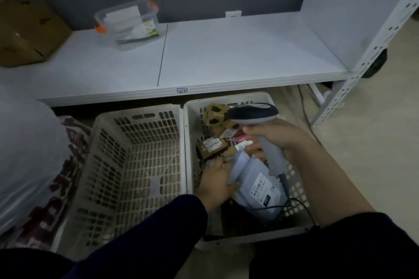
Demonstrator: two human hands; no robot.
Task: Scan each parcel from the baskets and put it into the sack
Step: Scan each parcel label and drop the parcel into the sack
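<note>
Two white plastic baskets stand on the floor side by side. The left basket (136, 120) holds no parcels that I can see. In the right basket (226, 99) lie several parcels: a brown carton (216, 115), a small brown box (210, 147) and a grey poly mailer (256, 190) with a white label. My left hand (215, 181) grips the mailer's left edge inside the basket. My right hand (274, 138) holds a grey barcode scanner (254, 113) by its handle above the parcels, head pointing left. The sack (27, 154), white with dark red print, sits at the far left.
A white shelf board (226, 59) runs behind the baskets, carrying a clear plastic box (129, 22) with orange clips and a brown cardboard box (27, 31). A perforated white upright (367, 56) stands at the right. The scanner's cable (301, 206) trails over the right basket's near corner.
</note>
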